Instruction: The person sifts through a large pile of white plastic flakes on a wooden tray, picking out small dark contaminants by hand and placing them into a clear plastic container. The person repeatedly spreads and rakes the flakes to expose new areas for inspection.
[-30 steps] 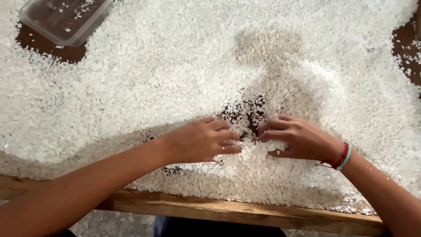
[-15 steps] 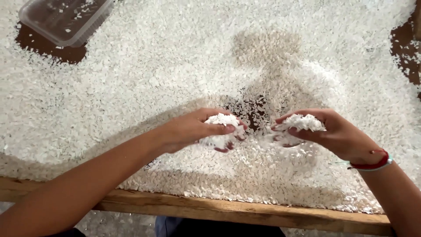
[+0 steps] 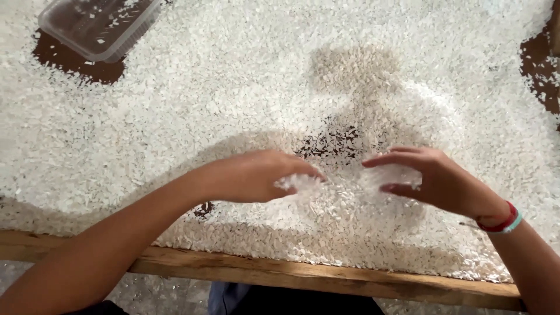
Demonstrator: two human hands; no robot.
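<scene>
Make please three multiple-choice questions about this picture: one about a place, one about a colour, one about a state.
1. Where is the clear plastic container?
A. At the far left of the table
B. Between the two hands
C. On the wooden front edge

2. What colour are the small flakes spread over the table?
A. Green
B. White
C. Black

3. What state is the left hand in?
A. Flat and empty on the wood
B. Cupped around a small heap of flakes
C. Gripping the container

Answers:
1. A, as the container lies at the top left corner of the view, far from both hands.
2. B, as the flakes look white against the dark brown table.
3. B, as its fingers curl over white flakes, just as the right hand does across from it.
</scene>
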